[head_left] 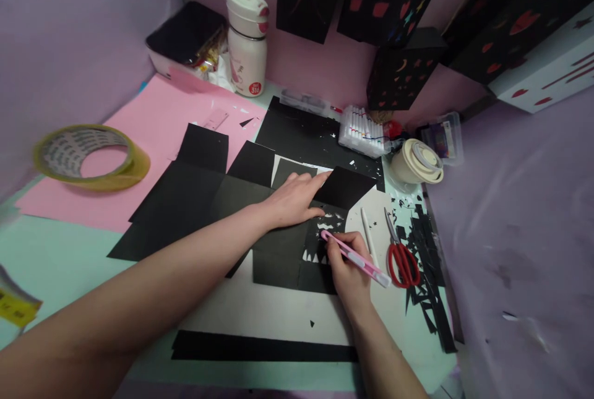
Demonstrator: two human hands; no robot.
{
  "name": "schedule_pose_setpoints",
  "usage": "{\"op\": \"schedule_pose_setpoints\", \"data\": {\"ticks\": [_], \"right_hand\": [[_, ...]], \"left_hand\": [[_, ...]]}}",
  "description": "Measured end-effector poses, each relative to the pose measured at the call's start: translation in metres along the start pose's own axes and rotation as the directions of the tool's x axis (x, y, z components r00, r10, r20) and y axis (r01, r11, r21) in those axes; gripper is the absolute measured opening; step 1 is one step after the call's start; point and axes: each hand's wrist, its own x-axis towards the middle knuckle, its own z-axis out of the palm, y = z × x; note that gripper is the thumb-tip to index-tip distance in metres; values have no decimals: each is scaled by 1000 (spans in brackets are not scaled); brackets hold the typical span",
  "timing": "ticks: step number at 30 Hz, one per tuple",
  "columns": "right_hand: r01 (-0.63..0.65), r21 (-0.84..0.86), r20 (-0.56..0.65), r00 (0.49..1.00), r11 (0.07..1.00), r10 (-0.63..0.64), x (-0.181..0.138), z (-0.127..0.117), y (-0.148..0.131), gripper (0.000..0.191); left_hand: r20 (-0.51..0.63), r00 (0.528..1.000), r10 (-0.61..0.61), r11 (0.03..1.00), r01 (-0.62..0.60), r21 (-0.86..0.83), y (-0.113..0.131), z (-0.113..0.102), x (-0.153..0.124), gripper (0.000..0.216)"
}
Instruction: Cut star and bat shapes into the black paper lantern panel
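Black cardstock (195,201), cut with several flaps like an unfolded box, lies over a pale board (273,312). My left hand (297,198) rests flat on it, fingers stretched and thumb apart. In my right hand (350,263) is a pink craft knife (357,258), its front end at the card among small cut-out shapes (327,226) where white shows through. The blade itself is too small to make out. Just right of that hand lie a white pen (369,232) and red-handled scissors (403,260).
Black paper scraps (424,269) are heaped at the right. A tape roll (93,158) stands on pink paper (153,114) at left. Behind are a white bottle (248,46), a marker box (362,133) and a lidded cup (413,164). Decorated black boxes (403,71) hang above.
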Motion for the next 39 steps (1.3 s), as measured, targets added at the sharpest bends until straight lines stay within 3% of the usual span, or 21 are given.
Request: {"op": "schedule_pose_setpoints", "data": {"ticks": [10, 39], "right_hand": [[-4, 5, -14, 1000, 1000, 4, -2, 1, 0, 19], [1, -16, 13, 1000, 1000, -1, 1, 2, -2, 20]], "left_hand": [[-15, 1000, -14, 999, 14, -35, 0, 0, 0, 59], [-17, 999, -30, 998, 29, -57, 1, -1, 1, 54]]}}
